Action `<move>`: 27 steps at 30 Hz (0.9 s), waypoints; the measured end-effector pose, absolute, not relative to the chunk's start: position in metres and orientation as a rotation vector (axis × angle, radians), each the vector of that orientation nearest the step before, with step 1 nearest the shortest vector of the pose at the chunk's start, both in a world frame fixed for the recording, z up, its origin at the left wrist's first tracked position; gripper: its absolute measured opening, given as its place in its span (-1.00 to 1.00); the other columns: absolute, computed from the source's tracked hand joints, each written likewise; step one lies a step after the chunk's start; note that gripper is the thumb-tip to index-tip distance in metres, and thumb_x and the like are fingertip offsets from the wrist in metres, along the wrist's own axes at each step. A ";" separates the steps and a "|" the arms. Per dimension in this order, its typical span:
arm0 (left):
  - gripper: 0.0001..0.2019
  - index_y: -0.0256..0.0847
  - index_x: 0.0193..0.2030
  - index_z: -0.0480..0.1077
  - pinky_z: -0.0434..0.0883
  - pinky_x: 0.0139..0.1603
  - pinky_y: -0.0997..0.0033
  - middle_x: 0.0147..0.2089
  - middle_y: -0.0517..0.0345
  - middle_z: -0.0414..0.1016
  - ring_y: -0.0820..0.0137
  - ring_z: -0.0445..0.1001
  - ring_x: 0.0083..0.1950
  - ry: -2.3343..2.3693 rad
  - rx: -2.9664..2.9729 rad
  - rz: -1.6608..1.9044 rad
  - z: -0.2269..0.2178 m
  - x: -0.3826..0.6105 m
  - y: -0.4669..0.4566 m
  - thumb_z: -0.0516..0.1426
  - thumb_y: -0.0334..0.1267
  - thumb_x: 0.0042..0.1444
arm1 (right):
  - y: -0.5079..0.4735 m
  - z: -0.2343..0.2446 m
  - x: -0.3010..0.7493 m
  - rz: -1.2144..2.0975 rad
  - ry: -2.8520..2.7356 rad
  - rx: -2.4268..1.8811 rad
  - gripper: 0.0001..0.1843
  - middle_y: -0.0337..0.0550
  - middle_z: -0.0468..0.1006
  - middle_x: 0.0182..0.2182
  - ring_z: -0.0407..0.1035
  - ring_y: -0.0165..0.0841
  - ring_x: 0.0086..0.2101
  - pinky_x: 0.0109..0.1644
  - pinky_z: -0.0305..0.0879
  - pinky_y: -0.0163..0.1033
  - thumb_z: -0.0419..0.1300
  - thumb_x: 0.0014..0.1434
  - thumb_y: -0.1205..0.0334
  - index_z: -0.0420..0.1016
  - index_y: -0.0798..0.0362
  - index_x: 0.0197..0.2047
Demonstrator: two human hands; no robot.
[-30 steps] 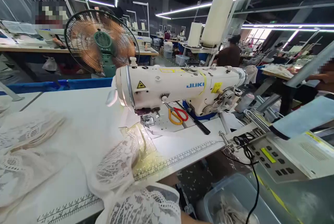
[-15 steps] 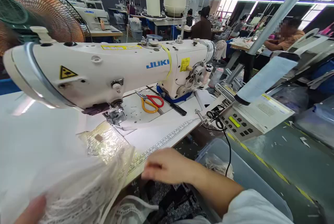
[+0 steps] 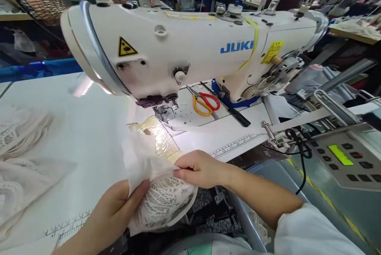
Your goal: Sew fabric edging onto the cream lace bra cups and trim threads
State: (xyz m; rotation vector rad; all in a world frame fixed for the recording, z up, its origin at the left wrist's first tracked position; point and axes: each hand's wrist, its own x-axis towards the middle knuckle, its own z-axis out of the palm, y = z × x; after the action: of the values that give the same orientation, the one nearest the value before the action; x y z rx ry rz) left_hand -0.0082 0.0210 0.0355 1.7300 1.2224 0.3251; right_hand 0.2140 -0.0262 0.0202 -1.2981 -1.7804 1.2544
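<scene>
Both hands hold a white lace garment (image 3: pixel 168 201) at the near edge of the tabletop (image 3: pixel 95 124), its plain upper part spread over the surface and its lace lower part hanging over the person's lap. The left hand (image 3: pixel 120 203) has its grip closed on the garment's left side, thumb lying across the cloth; the right hand (image 3: pixel 201 169) has its grip pinched on the upper right edge, thumb against fingers. Just beyond the cloth, a shiny yellowish sheet (image 3: pixel 168 144) lies beside the needle area of a white sewing machine (image 3: pixel 193 45). Under the machine's arm rest scissors (image 3: pixel 206 104) with one orange and one red handle, and right of them a screwdriver (image 3: pixel 239 117) with a black handle. More lace pieces (image 3: pixel 20 140) lie at the left, well apart from the hands. A clear plastic bin (image 3: pixel 269 171) stands below the tabletop, beyond the right forearm.
</scene>
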 end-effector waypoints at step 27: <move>-0.50 -0.25 -0.34 0.52 0.56 -0.20 0.19 -0.36 0.01 0.63 0.05 0.60 -0.21 1.148 0.797 0.323 0.040 0.007 -0.001 0.47 0.02 -0.38 | -0.116 0.007 0.232 0.679 -1.174 -1.471 -0.49 -0.15 0.50 -0.45 0.39 -0.34 -0.40 -0.29 0.29 -0.28 -0.03 0.34 -0.16 0.53 0.07 -0.25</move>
State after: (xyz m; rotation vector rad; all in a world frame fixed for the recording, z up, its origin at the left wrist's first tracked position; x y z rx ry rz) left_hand 0.0070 -0.0009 0.0404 0.7974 1.1482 0.3235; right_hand 0.2315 -0.1164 0.0065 -1.4714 -1.1737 0.6788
